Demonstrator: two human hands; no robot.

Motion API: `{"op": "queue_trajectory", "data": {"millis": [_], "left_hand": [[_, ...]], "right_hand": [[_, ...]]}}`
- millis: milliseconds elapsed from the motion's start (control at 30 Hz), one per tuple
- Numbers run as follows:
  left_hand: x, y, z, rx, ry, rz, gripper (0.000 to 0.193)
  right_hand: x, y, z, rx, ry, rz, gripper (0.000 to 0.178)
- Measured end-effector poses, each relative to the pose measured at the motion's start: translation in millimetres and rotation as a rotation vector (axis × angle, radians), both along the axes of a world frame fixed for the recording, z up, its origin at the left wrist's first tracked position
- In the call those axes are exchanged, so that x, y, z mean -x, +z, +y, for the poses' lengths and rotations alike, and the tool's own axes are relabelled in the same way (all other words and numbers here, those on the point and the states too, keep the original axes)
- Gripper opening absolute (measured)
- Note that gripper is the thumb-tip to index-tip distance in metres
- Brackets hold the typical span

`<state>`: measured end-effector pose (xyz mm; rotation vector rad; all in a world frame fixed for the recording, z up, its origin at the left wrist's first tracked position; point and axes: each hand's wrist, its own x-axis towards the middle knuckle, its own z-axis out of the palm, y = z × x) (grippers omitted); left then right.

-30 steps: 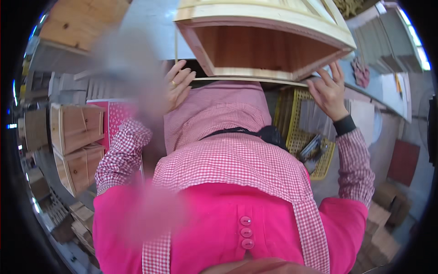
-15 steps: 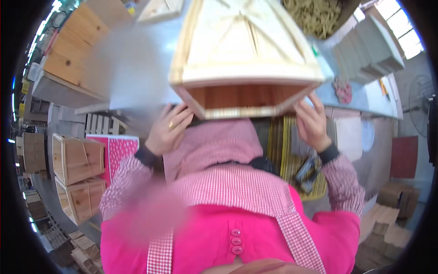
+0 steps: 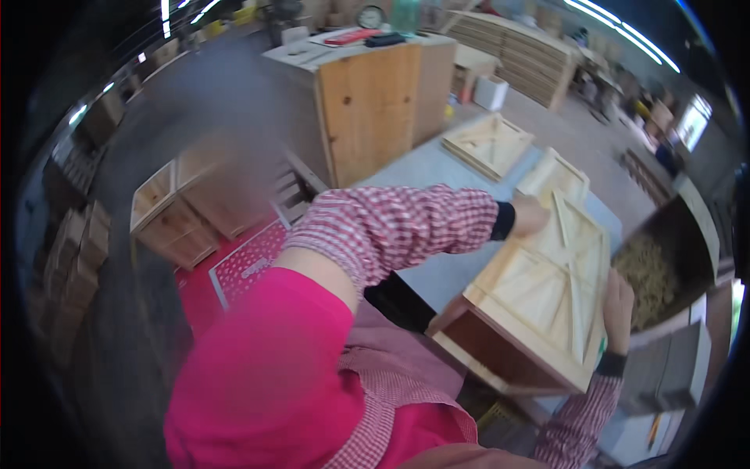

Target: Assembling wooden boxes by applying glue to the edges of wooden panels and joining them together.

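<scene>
A pale wooden box with crossed slats on its upper face lies tilted on the blue-grey worktable. Its hollow end faces me, and the inside looks reddish brown. My left hand grips the box's far left edge, its fingers curled and partly hidden. Along the opposite side, my right hand is closed against the box, fingers bent at its edge. Just beyond my left hand lies another slatted wooden piece. A flat panel with crossed slats rests farther back on the table.
Right of the box stands a bin of curly wood shavings, with stacked grey boards nearer me. A tall wooden cabinet rises behind the table. Wooden boxes stand at left near a pink patterned sheet. A smudge blurs the upper left.
My view has swung left. The box appears lower and to the right, turned at an angle. My left hand has moved from its near edge to its far left side; my right hand stays at the right side.
</scene>
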<state>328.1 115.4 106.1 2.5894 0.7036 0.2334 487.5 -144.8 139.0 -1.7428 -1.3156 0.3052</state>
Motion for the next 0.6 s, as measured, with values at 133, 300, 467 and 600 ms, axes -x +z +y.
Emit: {"op": "queue_trajectory", "data": {"millis": [133, 300, 467, 600], "left_hand": [[28, 30, -29, 0.146, 0.182, -0.015, 0.051], [3, 33, -5, 0.439, 0.257, -0.177, 0.057], [-10, 33, 9, 0.318, 0.268, -0.077, 0.06], [13, 37, 3, 0.252, 0.312, -0.31, 0.055]], "right_hand": [[11, 15, 2, 0.001, 0.053, -0.148, 0.04], [-43, 17, 28, 0.396, -0.232, 0.22, 0.042], [-52, -8, 68, 0.326, -0.162, 0.135, 0.044], [-36, 3, 60, 0.18, -0.171, -0.078, 0.043]]}}
